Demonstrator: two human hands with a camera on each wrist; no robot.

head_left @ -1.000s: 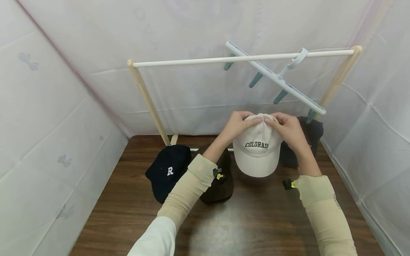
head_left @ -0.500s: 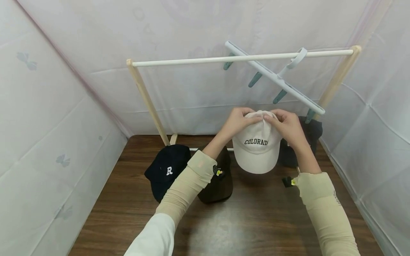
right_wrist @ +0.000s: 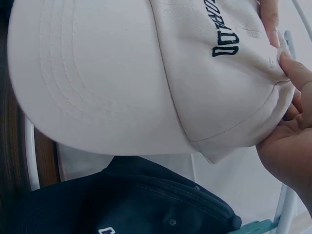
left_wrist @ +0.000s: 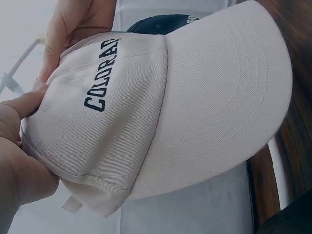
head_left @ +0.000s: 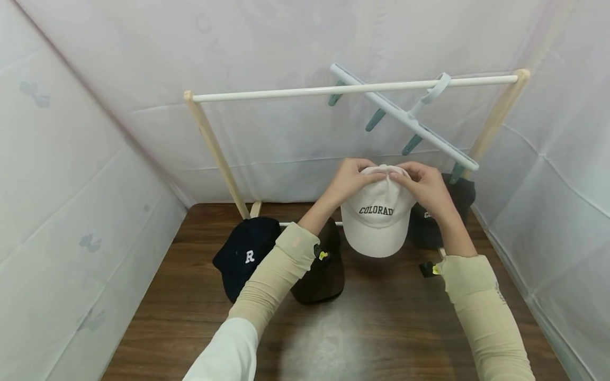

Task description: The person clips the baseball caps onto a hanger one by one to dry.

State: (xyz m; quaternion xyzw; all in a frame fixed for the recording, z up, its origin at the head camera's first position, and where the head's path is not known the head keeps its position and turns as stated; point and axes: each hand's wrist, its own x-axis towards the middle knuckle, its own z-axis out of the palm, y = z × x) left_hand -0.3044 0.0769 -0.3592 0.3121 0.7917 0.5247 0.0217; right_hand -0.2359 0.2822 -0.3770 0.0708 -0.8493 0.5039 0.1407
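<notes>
Both hands hold a cream baseball cap [head_left: 376,233] by the top of its crown, with the brim hanging down and dark COLORADO lettering facing the head camera. The left hand [head_left: 351,180] pinches the crown's left side, thumb across the front. On the other side, the right hand [head_left: 425,186] pinches it the same way, the two thumbs nearly meeting. In the left wrist view the cap [left_wrist: 141,112] shows its whole brim. Above the hands hangs a pale blue clip hanger [head_left: 405,117] with grey-green clips. Its nearest clip is at a dark cap [head_left: 431,227], partly hidden behind the right hand.
A white rail [head_left: 286,93] on wooden posts bears the hanger. On the brown wooden table [head_left: 324,344] lie a navy cap [head_left: 248,254] with a white R and a dark brown cap [head_left: 324,275], partly covered by the left forearm. Pale cloth walls [head_left: 71,211] stand around.
Both hands have raised the cream cap slightly, still pinching its crown. The whole head view has shifted a little to the left.
</notes>
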